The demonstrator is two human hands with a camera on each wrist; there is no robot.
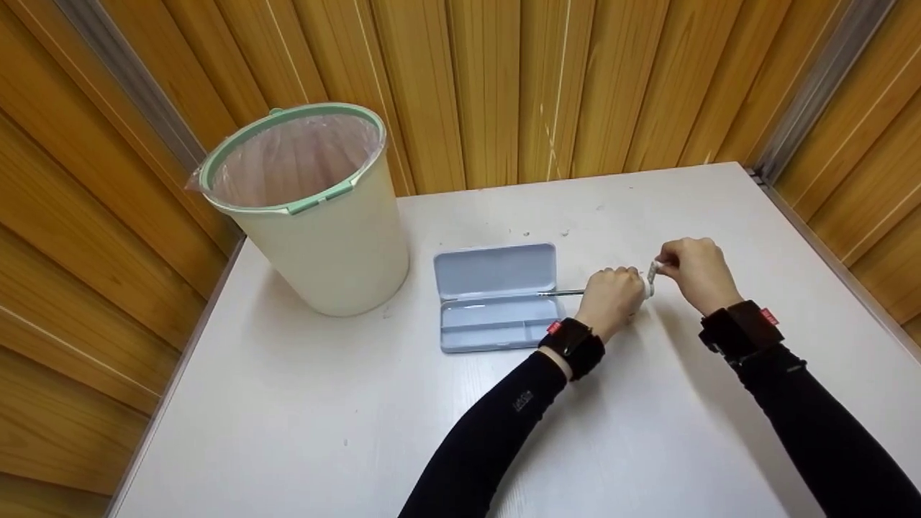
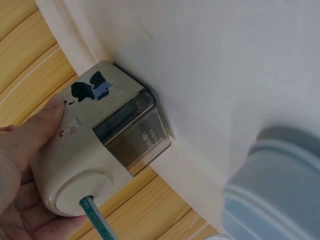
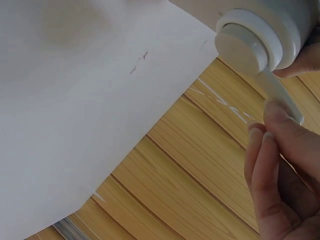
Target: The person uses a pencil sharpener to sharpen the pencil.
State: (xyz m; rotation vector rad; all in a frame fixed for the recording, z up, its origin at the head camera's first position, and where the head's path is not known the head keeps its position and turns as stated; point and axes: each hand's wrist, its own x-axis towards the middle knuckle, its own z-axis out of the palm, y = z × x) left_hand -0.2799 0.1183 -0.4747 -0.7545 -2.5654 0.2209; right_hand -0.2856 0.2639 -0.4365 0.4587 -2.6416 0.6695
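In the left wrist view, my left hand (image 2: 30,155) grips a white crank pencil sharpener (image 2: 75,130) with a dark cartoon decal and a see-through shavings drawer (image 2: 137,137). A green pencil (image 2: 97,220) sticks out of its front hole; in the head view the pencil's far end reaches over the edge of an open blue-grey pencil case (image 1: 496,270). My right hand (image 1: 696,270) pinches the end of the sharpener's crank handle (image 3: 280,92) between thumb and fingers. Most of the sharpener is hidden behind my left hand (image 1: 611,298) in the head view.
A cream waste bin (image 1: 331,244) with a green rim and a clear liner stands at the back left of the white table (image 1: 302,417). Small crumbs (image 1: 565,232) lie behind the pencil case. Wood-look walls (image 1: 489,86) enclose the table's back and sides.
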